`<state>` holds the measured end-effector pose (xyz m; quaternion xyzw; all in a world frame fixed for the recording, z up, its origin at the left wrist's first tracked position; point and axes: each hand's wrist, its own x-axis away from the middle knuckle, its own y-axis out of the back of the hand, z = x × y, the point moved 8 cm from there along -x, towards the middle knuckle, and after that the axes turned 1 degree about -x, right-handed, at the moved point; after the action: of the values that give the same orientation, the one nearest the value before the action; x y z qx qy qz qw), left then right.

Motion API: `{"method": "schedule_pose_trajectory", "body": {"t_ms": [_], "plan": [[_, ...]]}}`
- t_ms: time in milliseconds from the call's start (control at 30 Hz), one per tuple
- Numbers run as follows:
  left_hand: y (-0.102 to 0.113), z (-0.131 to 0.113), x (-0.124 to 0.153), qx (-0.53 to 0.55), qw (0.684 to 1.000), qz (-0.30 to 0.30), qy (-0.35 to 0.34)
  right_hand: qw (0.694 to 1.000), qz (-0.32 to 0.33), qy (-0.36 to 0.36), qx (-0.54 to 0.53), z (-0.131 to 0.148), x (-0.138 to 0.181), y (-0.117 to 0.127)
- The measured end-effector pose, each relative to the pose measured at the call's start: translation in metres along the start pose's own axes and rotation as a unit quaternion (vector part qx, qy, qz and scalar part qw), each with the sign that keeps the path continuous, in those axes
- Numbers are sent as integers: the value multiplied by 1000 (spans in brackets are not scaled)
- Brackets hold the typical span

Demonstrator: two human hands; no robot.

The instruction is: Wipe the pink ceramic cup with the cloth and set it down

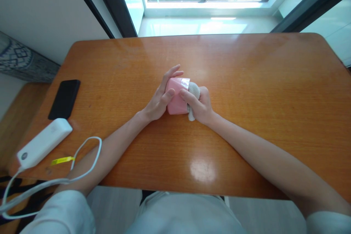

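Above the middle of the table, a small pink box-like container [177, 97] lies on its side between my two hands. My left hand [161, 97] holds its left end, thumb on the near face and the fingers stretched behind it. At its right end a light grey, soft-looking thing [194, 89] sticks out, with a rounded top and a narrow part [191, 114] hanging below. My right hand [201, 106] is closed round this grey thing, its thumb reaching onto the pink container. How much of the grey thing lies inside the container is hidden.
A black phone [64, 99] and a white power bank [45, 142] lie on the left of the wooden table [260, 98]. A white cable [93, 166] with a yellow tag [62, 160] loops over my left forearm. Behind the table is a window [205, 2].
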<state>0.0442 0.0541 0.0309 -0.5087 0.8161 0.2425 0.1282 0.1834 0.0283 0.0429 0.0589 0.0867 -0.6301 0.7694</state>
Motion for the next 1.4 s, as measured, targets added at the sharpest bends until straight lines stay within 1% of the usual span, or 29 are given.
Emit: {"method": "schedule_pose_trajectory", "body": {"t_ms": [200,433,633,833,933,1133,1400], "plan": [[-2,5,1,22,1000,3,11,1000,-12,-6,-12,1,-2,0],[-4,6,1,40,999,19,26,1000,-13,-6,-9,0,-2,1],[-2,5,1,38,999,4,25,1000,-11,-7,-10,0,-2,1],[-2,3,0,34,999,1,19,1000,-14,-14,-14,2,-3,0],[-2,4,-1,39,999,-5,28,999,-16,-19,-20,1,-3,0],[-2,5,-1,85,995,-9,46,999,-14,-21,-33,-3,-4,1],[-2,5,-1,86,994,-17,57,999,-13,-25,-43,-5,-3,1]]}}
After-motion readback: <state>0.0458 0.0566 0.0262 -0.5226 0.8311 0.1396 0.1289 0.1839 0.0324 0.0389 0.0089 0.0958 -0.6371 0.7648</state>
